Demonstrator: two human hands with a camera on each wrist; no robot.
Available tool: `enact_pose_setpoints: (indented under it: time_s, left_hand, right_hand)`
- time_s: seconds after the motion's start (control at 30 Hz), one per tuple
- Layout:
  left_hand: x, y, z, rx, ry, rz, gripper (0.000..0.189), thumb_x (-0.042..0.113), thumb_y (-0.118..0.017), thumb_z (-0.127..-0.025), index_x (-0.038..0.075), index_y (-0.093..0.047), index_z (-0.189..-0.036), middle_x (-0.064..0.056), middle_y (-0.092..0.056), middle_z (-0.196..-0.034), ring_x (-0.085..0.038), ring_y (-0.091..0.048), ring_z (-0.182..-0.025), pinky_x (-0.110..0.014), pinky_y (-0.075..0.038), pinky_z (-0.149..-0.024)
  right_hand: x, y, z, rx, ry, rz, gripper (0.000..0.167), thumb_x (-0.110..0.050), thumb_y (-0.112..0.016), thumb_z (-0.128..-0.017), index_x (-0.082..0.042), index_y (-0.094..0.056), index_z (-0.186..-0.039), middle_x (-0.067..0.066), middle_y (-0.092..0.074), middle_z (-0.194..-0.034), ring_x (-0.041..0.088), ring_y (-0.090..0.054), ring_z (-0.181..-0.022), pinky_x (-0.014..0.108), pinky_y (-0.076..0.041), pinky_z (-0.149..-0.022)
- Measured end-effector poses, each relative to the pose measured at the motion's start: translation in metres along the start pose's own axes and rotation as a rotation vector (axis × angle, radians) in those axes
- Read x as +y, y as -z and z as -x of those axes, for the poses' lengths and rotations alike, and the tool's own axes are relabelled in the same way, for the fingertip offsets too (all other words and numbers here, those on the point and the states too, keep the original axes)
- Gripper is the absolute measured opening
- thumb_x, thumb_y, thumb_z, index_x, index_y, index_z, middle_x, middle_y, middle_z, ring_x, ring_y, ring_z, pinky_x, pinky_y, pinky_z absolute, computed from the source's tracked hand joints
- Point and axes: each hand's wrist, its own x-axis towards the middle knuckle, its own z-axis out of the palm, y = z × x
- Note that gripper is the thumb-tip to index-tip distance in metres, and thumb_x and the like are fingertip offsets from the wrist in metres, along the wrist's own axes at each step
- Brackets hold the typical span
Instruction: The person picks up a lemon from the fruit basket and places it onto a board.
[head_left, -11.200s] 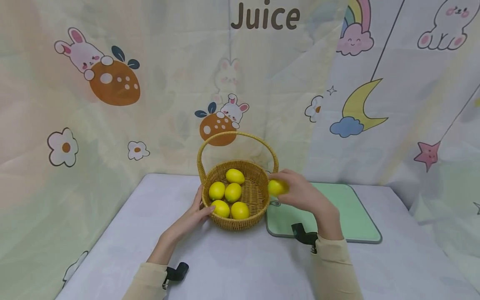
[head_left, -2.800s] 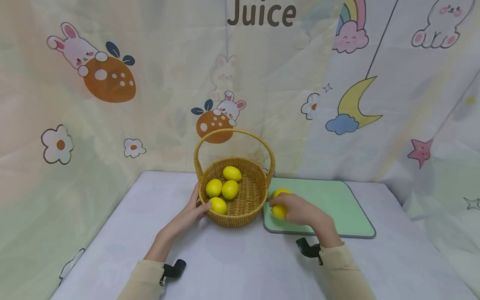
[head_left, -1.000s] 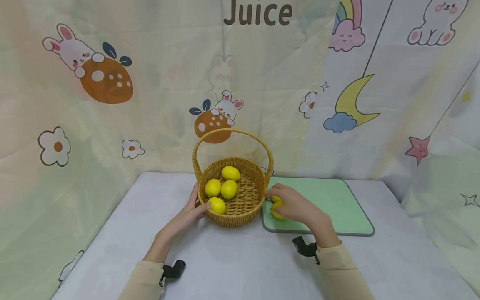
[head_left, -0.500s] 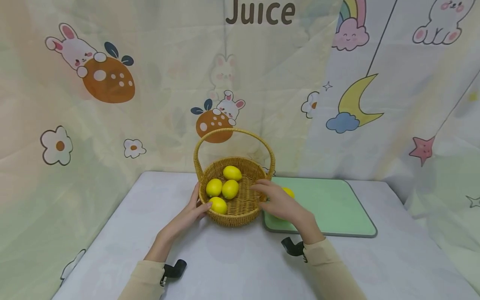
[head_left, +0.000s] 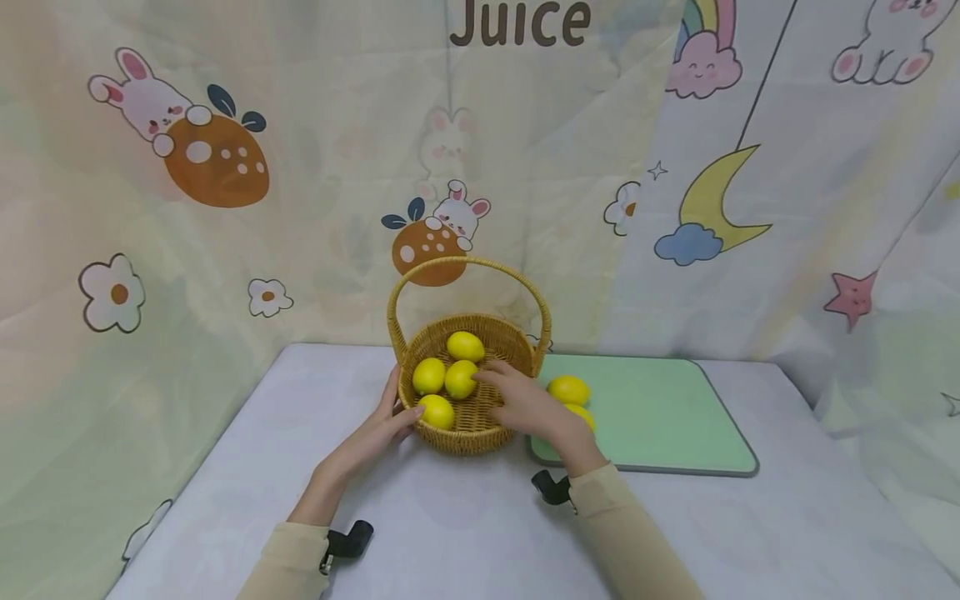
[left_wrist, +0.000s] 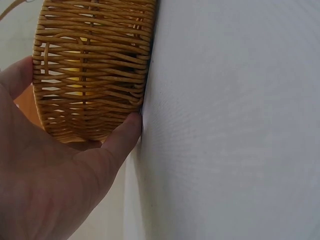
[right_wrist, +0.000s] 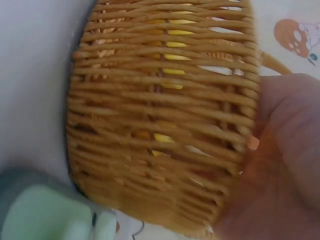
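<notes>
A wicker basket (head_left: 467, 444) with a tall handle stands on the table with several yellow lemons inside. My left hand (head_left: 381, 429) holds its left side, thumb at the rim near the front lemon (head_left: 437, 412); in the left wrist view fingers (left_wrist: 125, 132) lie along the woven wall. My right hand (head_left: 534, 408) reaches over the right rim into the basket, fingers spread, fingertips right at the middle lemon (head_left: 458, 380). Two lemons lie on the green board: one at the back (head_left: 568, 391), and a front lemon (head_left: 582, 415) partly hidden by the right hand.
The pale green cutting board (head_left: 667, 421) with a grey edge lies right of the basket on the white-covered table (head_left: 450, 525). A printed cloth (head_left: 330, 167) hangs behind the table. Black wrist cameras sit at both cuffs.
Earlier, five lemons were in the basket and one in my right hand. Two lemons now rest on the board. The right hand has let go and moved left into the basket; the left stays.
</notes>
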Motion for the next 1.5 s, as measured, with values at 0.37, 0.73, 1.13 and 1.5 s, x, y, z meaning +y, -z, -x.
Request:
enact_pose_setpoints:
  time_s: [0.37, 0.73, 1.13, 1.5]
  left_hand:
    - [0.000, 0.000, 0.002, -0.004, 0.004, 0.016, 0.090, 0.046, -0.056, -0.099, 0.051, 0.018, -0.151, 0.006, 0.019, -0.166, -0.027, -0.004, -0.156, -0.047, -0.033, -0.119]
    - [0.000, -0.003, 0.000, -0.003, 0.011, 0.014, 0.090, 0.048, -0.057, -0.098, 0.052, 0.016, -0.151, 0.007, 0.016, -0.166, -0.025, -0.006, -0.156, -0.048, -0.033, -0.119]
    - [0.001, -0.002, 0.000, 0.014, 0.017, 0.004, 0.091, 0.048, -0.057, -0.097, 0.051, 0.015, -0.152, 0.005, 0.017, -0.166, -0.026, -0.004, -0.156, -0.049, -0.032, -0.120]
    - [0.000, -0.003, -0.002, 0.013, 0.009, 0.029, 0.089, 0.042, -0.057, -0.100, 0.051, 0.015, -0.152, 0.004, 0.017, -0.167, -0.027, -0.007, -0.156, -0.047, -0.034, -0.118]
  right_hand:
    - [-0.006, -0.015, -0.021, -0.016, 0.004, 0.056, 0.066, 0.001, -0.060, -0.089, -0.019, -0.045, -0.150, 0.011, -0.029, -0.162, 0.033, -0.033, -0.148, 0.051, -0.037, -0.117]
    - [0.003, -0.023, -0.036, -0.025, 0.005, 0.159, 0.077, 0.005, -0.057, -0.083, -0.025, -0.042, -0.152, 0.006, -0.030, -0.163, 0.033, -0.034, -0.147, 0.052, -0.037, -0.117]
    - [0.001, -0.025, -0.039, 0.005, 0.043, 0.134, 0.062, -0.001, -0.065, -0.088, -0.024, -0.051, -0.144, 0.004, -0.049, -0.142, 0.021, -0.056, -0.103, 0.039, -0.052, -0.091]
    - [-0.001, -0.025, -0.040, -0.013, 0.016, 0.155, 0.060, 0.001, -0.067, -0.084, -0.023, -0.053, -0.138, 0.004, -0.060, -0.131, 0.018, -0.055, -0.087, 0.035, -0.052, -0.080]
